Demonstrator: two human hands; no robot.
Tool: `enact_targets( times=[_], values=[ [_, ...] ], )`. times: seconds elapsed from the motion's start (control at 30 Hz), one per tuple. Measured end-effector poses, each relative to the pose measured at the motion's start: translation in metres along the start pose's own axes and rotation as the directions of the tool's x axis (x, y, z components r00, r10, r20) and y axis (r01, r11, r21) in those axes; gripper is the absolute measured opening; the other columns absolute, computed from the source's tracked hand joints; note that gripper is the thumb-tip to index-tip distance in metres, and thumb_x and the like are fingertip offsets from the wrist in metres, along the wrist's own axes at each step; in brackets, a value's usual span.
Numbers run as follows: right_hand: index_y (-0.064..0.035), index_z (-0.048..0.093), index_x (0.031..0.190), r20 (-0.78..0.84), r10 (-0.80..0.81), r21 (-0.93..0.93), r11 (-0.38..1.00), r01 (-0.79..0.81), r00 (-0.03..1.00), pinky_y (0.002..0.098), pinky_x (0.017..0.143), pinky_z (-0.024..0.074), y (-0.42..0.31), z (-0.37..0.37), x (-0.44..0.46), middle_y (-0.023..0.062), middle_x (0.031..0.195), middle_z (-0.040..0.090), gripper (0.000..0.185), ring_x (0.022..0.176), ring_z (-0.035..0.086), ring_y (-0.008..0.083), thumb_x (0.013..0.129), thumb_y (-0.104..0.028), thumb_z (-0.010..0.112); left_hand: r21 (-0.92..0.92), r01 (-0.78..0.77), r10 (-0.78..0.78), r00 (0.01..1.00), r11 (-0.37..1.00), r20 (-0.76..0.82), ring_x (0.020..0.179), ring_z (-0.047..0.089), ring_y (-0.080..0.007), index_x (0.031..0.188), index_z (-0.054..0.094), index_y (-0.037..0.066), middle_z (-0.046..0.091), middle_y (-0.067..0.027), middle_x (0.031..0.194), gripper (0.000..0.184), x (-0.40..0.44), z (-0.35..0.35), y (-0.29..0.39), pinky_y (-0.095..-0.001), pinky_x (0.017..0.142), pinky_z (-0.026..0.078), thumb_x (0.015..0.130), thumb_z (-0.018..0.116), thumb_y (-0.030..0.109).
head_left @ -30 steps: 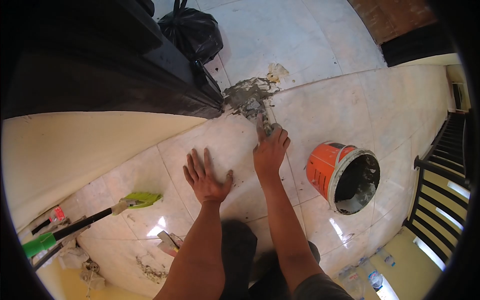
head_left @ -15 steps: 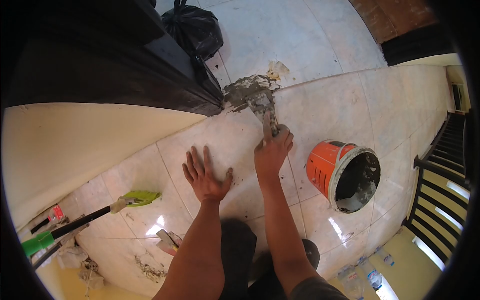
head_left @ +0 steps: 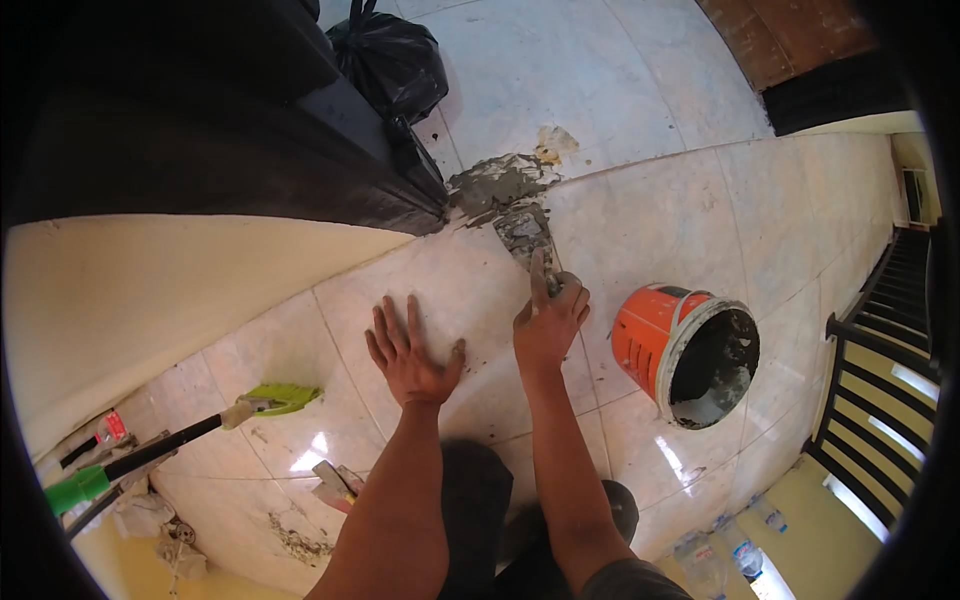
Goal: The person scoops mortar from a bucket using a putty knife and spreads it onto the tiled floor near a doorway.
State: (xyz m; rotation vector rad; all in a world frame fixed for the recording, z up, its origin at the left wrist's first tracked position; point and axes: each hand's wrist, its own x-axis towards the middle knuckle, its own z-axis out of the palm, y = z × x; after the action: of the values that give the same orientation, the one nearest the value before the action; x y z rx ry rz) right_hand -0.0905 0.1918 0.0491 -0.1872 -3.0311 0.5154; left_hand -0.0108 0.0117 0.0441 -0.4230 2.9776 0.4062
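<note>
My right hand point(head_left: 552, 322) grips a putty knife point(head_left: 523, 230), its index finger stretched along the tool. The blade is smeared with grey mortar and lies low over the floor tiles, just on my side of a wet mortar patch point(head_left: 498, 186). That patch covers a broken spot at the tile joint, by the foot of the black-covered wall corner. My left hand point(head_left: 408, 355) lies flat on the tiles with its fingers spread, holding nothing. To the right of my right hand, an orange bucket point(head_left: 640, 335) with mortar inside leans or lies tilted; which one I cannot tell.
A black plastic bag point(head_left: 395, 65) sits beyond the wall corner. At left is a green broom point(head_left: 283, 398) with a black handle. A trowel point(head_left: 337, 486) lies beside my left forearm. Black railing point(head_left: 875, 400) borders the right side, with plastic bottles point(head_left: 742, 550) near it.
My right hand has drawn the putty knife back toward me, off the mortar patch, uncovering more of it. My left hand has stayed in place.
</note>
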Motion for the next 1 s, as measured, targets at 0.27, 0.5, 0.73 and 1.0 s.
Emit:
enact_targets(
  times=[0.27,0.5,0.73,1.0],
  values=[
    [-0.0011,0.062,0.14,-0.073,0.224,0.749,0.656,-0.095,0.972,0.0359,0.066,0.052,-0.002,0.006,0.034,0.015,0.095,0.066,0.03,0.079,0.067,0.0209,0.11,-0.006,0.06,-0.012,-0.012,0.012,1.0,1.0,-0.023,0.17,0.018,-0.0447,0.177,0.032,0.017,0.023,-0.0221,0.183,0.108,-0.001,0.0,-0.001,-0.0632,0.136,0.009,0.086,0.077,0.057],
    [-0.0036,0.06,0.114,0.285,0.078,0.85,0.44,-0.289,0.955,0.0301,0.045,0.0409,0.019,0.0,0.072,0.0034,0.064,0.06,0.026,0.045,0.052,0.0105,0.118,-0.029,0.058,0.013,0.003,-0.003,1.0,1.0,0.0,0.17,0.018,-0.0441,0.177,0.032,0.017,0.024,-0.0219,0.183,0.108,0.001,0.0,0.001,-0.0635,0.136,0.009,0.087,0.076,0.058],
    [-0.0015,0.06,0.117,0.376,0.17,0.736,0.543,-0.404,0.911,0.0363,0.04,0.0461,0.011,-0.002,0.085,0.0104,0.061,0.062,0.03,0.041,0.058,0.0186,0.117,-0.031,0.06,0.013,0.005,-0.005,1.0,1.0,0.001,0.17,0.017,-0.0437,0.177,0.032,0.017,0.023,-0.0213,0.183,0.108,0.0,0.002,-0.001,-0.0628,0.137,0.008,0.087,0.075,0.058],
    [0.0016,0.062,0.117,0.303,0.26,0.64,0.657,-0.398,0.917,0.039,0.041,0.0496,0.011,0.008,0.086,0.0134,0.065,0.065,0.03,0.043,0.061,0.0226,0.115,-0.028,0.061,0.006,-0.003,0.003,1.0,1.0,-0.01,0.17,0.017,-0.0435,0.177,0.032,0.018,0.022,-0.021,0.184,0.11,-0.001,0.002,-0.001,-0.0624,0.137,0.008,0.085,0.077,0.057]
  ],
)
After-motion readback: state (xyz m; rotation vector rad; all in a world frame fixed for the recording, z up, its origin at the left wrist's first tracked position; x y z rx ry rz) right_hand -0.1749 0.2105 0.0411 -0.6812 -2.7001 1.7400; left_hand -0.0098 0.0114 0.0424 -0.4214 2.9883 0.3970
